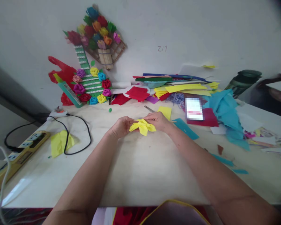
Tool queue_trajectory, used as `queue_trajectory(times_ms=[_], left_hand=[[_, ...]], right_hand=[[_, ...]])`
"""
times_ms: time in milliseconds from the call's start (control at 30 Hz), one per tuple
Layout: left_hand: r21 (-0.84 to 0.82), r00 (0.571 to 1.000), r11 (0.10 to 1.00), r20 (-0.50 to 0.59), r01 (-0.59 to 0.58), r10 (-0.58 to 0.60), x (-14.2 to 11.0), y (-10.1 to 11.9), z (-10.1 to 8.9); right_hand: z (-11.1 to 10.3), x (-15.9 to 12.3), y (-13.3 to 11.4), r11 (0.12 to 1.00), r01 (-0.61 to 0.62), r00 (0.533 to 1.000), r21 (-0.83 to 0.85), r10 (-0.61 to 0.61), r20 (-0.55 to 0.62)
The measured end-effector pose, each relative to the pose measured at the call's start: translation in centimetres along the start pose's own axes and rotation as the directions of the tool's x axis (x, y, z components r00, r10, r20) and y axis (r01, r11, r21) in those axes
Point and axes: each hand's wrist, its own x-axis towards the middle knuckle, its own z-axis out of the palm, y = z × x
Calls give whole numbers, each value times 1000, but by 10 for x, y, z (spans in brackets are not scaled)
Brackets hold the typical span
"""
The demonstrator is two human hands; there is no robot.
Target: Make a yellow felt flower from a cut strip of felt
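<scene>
Above the middle of the table, a yellow crepe-paper flower (142, 126) with spread petals is held between my two hands. My left hand (124, 126) is closed on its left side, the fingertips partly hidden behind the petals. From the right, my right hand (158, 120) pinches the flower's upper edge with bent fingers. Just beyond the right hand lie scissors (149, 108), their handles out of sight, and a yellow paper piece (165, 112). A blue paper strip (186, 128) rests beside the right forearm.
Stacked coloured paper (184, 89) lines the wall, near a lit phone (194, 109) and crumpled blue paper (224, 107). A dark bottle (243, 81) stands at back right. Paper-flower decorations (91, 84) lean at back left. A power strip (25, 147) and black cable (90, 134) lie left.
</scene>
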Motion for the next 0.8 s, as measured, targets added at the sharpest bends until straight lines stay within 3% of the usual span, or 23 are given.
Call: queue_trajectory(times_ms=[133, 333, 533, 800], left_hand=[[9, 1000, 1000, 6, -24, 24, 0, -3, 0], [98, 993, 992, 100, -78, 68, -1, -6, -2], [47, 984, 983, -11, -178, 179, 3, -8, -3], [20, 992, 995, -76, -97, 99, 5, -7, -1]], right_hand=[[1, 1, 2, 999, 29, 1000, -18, -29, -7], [3, 0, 6, 999, 21, 999, -40, -22, -34], [4, -1, 0, 999, -32, 998, -32, 30, -64], [3, -1, -4, 997, -28, 998, -65, 23, -66]])
